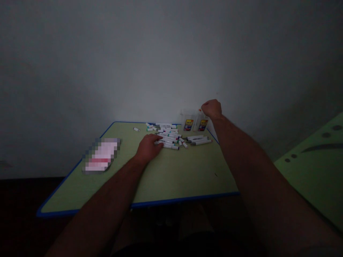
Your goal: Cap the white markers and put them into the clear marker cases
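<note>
My left hand [149, 147] is at the near left side of a loose pile of white markers [167, 131]. Its thumb and fingers close around the left ends of some near markers [170, 145]; how many is hidden. Above the right one of two clear plastic containers [203, 125], my right hand [213, 108] is raised with curled fingers. An orange-tipped marker [199, 111] shows at its fingertips, upright at the container's mouth; most of it is hard to make out. The left clear container [188, 125] stands beside, with a yellow and blue label.
Several grey-ended markers [198, 139] lie right of the pile. A short white cap [136, 129] lies apart at the back left. A blurred pink-white item [103, 155] rests on the left of the blue-edged table [184, 178]. Behind is a wall; another green surface [318, 167] is at right.
</note>
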### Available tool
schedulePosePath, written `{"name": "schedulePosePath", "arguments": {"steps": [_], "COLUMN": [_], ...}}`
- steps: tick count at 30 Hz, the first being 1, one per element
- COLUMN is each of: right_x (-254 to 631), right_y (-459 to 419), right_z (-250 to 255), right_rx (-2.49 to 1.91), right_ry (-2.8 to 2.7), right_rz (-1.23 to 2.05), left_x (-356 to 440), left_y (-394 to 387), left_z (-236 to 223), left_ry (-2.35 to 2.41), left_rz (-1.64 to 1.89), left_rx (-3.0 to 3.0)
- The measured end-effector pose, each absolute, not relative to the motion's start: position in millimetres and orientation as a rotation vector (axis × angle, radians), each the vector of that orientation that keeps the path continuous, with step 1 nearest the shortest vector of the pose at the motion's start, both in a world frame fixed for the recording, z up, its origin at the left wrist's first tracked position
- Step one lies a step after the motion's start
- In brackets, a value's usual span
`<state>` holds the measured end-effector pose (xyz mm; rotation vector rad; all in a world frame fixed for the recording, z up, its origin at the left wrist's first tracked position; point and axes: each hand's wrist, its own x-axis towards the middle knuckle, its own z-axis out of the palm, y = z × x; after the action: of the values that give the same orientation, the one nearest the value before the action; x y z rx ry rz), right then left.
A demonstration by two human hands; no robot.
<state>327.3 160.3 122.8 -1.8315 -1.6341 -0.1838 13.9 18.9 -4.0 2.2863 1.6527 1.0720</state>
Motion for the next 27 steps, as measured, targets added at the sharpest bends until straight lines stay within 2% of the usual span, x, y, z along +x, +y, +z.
{"name": "schedulePosePath", "arguments": {"steps": [6,14,20,27], "right_x": [314.6,317.2,336.7,336.4], "right_y": [127.2,70.6,53.5,50.1], "right_z": [117.5,72.9,42.6,38.6], "right_rx": [-1.724,-1.717,-1.844,-1.948], "right_ry": [-1.463,-1.414,-1.727,-2.104], "right_rz": [-0.156,0.016,-0.014,-0.020], "left_x": [12.1,8.2,5.3,1.1], "left_y": [22.4,21.1,20.0,20.6], "left_z": [-7.3,-2.9,0.8,0.8], "left_ry": [1.656,1.719,1.792,1.812], "left_rz": [1.072,1.051,1.030,1.060], "left_rx": [2.302,2.282,2.229,2.183]}}
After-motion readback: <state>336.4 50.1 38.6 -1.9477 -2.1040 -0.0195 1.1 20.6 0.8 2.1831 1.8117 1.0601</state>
